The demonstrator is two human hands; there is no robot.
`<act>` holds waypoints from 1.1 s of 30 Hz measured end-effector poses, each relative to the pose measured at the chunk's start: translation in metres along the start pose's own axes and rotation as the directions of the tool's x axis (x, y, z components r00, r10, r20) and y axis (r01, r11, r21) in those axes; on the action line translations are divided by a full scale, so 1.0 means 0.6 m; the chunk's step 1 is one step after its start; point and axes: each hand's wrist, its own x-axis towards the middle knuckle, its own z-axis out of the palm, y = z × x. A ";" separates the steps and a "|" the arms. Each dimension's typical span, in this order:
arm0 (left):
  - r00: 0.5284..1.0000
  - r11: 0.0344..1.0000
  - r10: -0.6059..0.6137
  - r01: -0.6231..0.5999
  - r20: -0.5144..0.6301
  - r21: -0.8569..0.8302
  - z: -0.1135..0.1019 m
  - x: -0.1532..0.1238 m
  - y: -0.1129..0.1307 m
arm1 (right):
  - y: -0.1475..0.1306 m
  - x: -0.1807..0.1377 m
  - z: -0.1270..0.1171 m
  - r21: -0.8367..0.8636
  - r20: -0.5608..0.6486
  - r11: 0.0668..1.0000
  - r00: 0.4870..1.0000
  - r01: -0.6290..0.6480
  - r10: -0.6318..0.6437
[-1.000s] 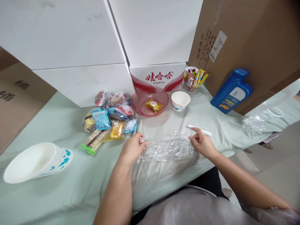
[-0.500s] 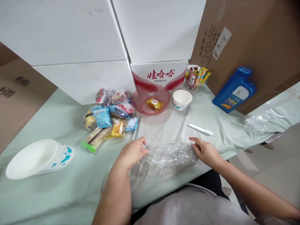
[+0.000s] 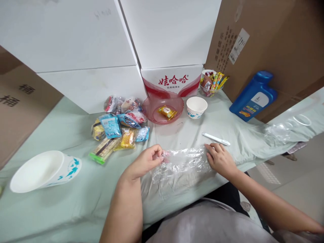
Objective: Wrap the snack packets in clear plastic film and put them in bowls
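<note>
A crumpled clear plastic bag [image 3: 186,163] lies at the front of the cloth-covered table, between my two hands. The thumb and fingers of my left hand [image 3: 148,159] pinch its left upper edge, raising it slightly. At the other end, my right hand [image 3: 220,159] has its bent fingers on the bag's right edge; the fingertips are partly hidden. Just beyond that hand lies a white utility knife [image 3: 216,139]. Several wrapped snacks [image 3: 128,138] are piled to the left of the bag. Behind it stands a pink translucent bowl [image 3: 149,113] holding a yellow-wrapped snack [image 3: 167,112].
A white paper cup [image 3: 196,108] stands beside the pink bowl. A larger paper tub [image 3: 69,168] lies tipped at left. Back right are a clear bowl of candy [image 3: 211,84] and a leaning blue bottle [image 3: 253,98]. White boxes [image 3: 101,87] and a brown carton [image 3: 286,44] wall the back.
My left hand has moved slightly right and closed on the bag's edge, lifting it. My right hand has turned flatter, its fingers drawn closer together on the bag.
</note>
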 end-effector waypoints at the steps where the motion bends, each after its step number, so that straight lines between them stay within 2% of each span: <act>1: 0.999 0.999 -0.015 0.013 -0.044 -0.046 -0.006 0.000 -0.005 | 0.001 0.000 0.005 -0.019 -0.022 1.000 1.000 -0.010 0.009; 2: 0.994 0.999 -0.036 0.034 -0.106 -0.016 -0.014 0.000 -0.012 | 0.002 -0.001 0.008 -0.031 -0.038 0.999 0.999 -0.019 0.018; 4: 0.964 0.973 -0.075 0.127 -0.257 0.192 -0.030 0.000 -0.024 | 0.003 -0.001 0.009 -0.026 -0.056 0.999 0.998 -0.032 0.031; 6: 0.916 0.888 -0.066 0.235 -0.395 0.396 -0.043 -0.001 -0.029 | 0.003 0.001 0.000 0.023 -0.077 0.999 0.996 -0.039 0.041; 7: 0.889 0.854 -0.041 0.268 -0.456 0.446 -0.046 -0.002 -0.029 | 0.001 0.002 -0.008 0.062 -0.097 0.997 0.994 -0.035 0.041; 9: 0.833 0.849 0.040 0.262 -0.551 0.459 -0.045 -0.007 -0.021 | -0.006 0.003 -0.027 0.157 -0.152 0.987 0.988 0.013 0.011; 10: 0.825 0.865 0.065 0.233 -0.561 0.444 -0.041 -0.010 -0.015 | -0.012 0.004 -0.037 0.207 -0.177 0.977 0.984 0.057 -0.020; 11: 0.844 0.882 0.059 0.206 -0.532 0.424 -0.037 -0.014 -0.008 | -0.017 0.004 -0.046 0.252 -0.193 0.961 0.979 0.112 -0.064; 13: 0.928 0.897 -0.036 0.193 -0.370 0.397 -0.027 -0.024 0.009 | -0.027 0.001 -0.059 0.322 -0.188 0.922 0.969 0.217 -0.162; 14: 0.951 0.887 -0.104 0.221 -0.291 0.406 -0.025 -0.029 0.017 | -0.029 -0.002 -0.062 0.345 -0.173 0.903 0.963 0.258 -0.209; 15: 0.953 0.862 -0.168 0.266 -0.252 0.432 -0.024 -0.035 0.026 | -0.028 -0.006 -0.064 0.358 -0.153 0.889 0.957 0.286 -0.246; 17: 0.926 0.788 -0.243 0.363 -0.290 0.497 -0.025 -0.048 0.042 | -0.020 -0.018 -0.062 0.361 -0.108 0.878 0.949 0.315 -0.296; 19: 0.899 0.734 -0.265 0.422 -0.348 0.532 -0.026 -0.063 0.052 | -0.004 -0.033 -0.055 0.339 -0.061 0.886 0.947 0.317 -0.315; 21: 0.902 0.713 -0.268 0.421 -0.337 0.560 -0.018 -0.078 0.051 | 0.014 -0.050 -0.044 0.310 -0.026 0.900 0.950 0.305 -0.313; 23: 0.919 0.718 -0.204 0.374 -0.336 0.587 0.003 -0.092 0.036 | 0.029 -0.065 -0.033 0.301 -0.025 0.908 0.954 0.292 -0.298; 25: 0.924 0.753 -0.088 0.307 -0.373 0.582 0.035 -0.102 0.011 | 0.038 -0.075 -0.024 0.315 -0.049 0.906 0.959 0.282 -0.281; 29: 0.853 0.851 0.048 0.237 -0.520 0.468 0.093 -0.109 -0.037 | 0.038 -0.077 -0.018 0.358 -0.097 0.893 0.962 0.272 -0.254; 31: 0.806 0.903 0.087 0.184 -0.585 0.388 0.105 -0.108 -0.051 | 0.037 -0.073 -0.021 0.362 -0.111 0.896 0.966 0.259 -0.235; 33: 0.770 0.961 0.056 0.130 -0.635 0.243 0.107 -0.110 -0.059 | 0.038 -0.070 -0.027 0.347 -0.133 0.906 0.969 0.241 -0.207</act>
